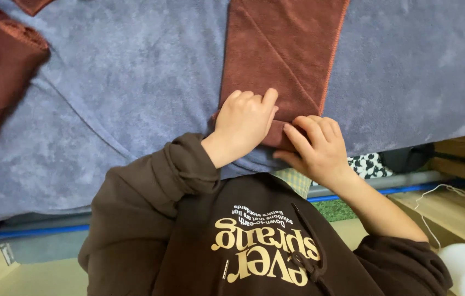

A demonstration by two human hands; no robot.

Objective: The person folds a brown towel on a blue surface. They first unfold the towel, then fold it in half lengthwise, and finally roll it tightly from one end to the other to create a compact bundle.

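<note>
I see brown towel [284, 49] flat on grey-blue blanket [133, 82], at blanket's near edge. Left hand [243, 121] and right hand [314, 145] pinch its near hem. Judge soft, light, limp; grip corners.

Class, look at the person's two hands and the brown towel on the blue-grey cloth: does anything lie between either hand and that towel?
Nothing visible does. The left hand and right hand both already rest on the near edge of the brown towel, fingers pressing its folded corner.
</note>
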